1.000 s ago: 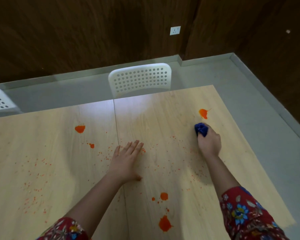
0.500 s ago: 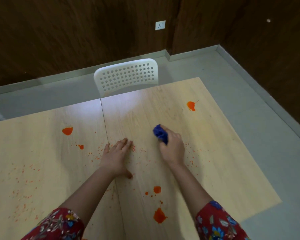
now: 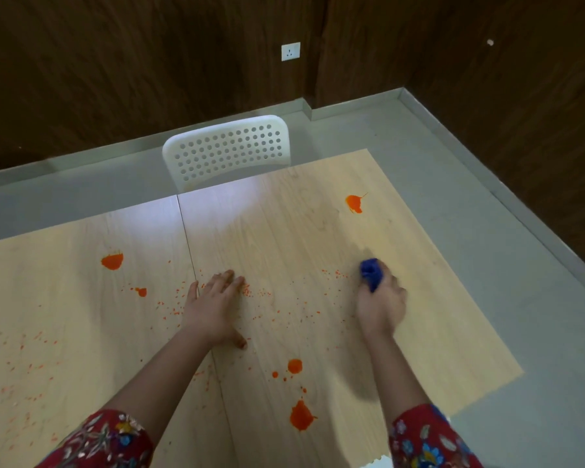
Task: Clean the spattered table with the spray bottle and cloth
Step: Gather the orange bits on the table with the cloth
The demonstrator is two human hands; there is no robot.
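A light wooden table (image 3: 284,231) carries orange blots and fine orange specks. My right hand (image 3: 380,307) grips a bunched blue cloth (image 3: 370,273) and presses it on the table's right half. My left hand (image 3: 213,307) lies flat on the tabletop, fingers spread, beside the seam between the two table boards. Orange blots sit at the far right (image 3: 354,203), at the left (image 3: 112,261) and near the front (image 3: 301,415). No spray bottle shows in the head view.
A white perforated chair (image 3: 228,152) stands tucked against the table's far edge. Grey floor (image 3: 487,231) runs along the table's right side to a dark wood-panelled wall with a white socket (image 3: 290,51).
My right hand has swept the blue cloth from the table's middle back to the right. The left hand stays flat in the same spot.
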